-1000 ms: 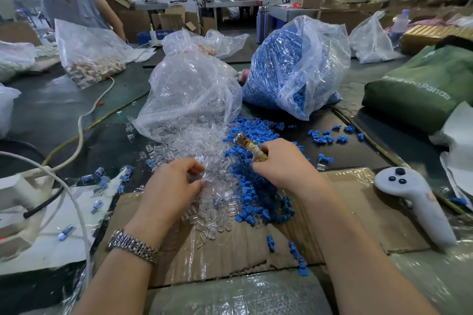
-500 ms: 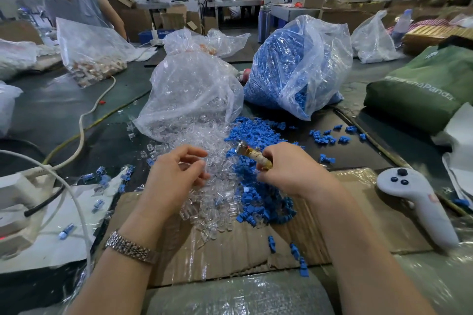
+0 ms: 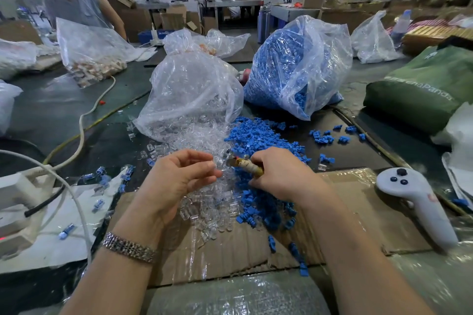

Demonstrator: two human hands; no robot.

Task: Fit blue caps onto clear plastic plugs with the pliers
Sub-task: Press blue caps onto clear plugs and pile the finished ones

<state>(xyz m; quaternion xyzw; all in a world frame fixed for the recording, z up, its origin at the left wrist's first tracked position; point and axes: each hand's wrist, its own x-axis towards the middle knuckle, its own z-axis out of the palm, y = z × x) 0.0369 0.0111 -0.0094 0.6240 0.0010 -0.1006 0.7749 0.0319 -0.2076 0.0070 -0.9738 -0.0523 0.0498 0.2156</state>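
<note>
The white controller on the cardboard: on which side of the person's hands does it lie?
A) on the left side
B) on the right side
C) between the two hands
B: the white controller lies on the cardboard, to the right of the right hand.

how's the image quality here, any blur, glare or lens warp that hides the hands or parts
Head view: wide-angle warp bends the edges, and the far workshop is soft and smeared. Glare streaks the bag of clear plugs and the bag of blue caps. The left hand and right hand, gripping the pliers, are fairly sharp; whatever clear piece the left fingertips pinch blends into the pile.
</note>
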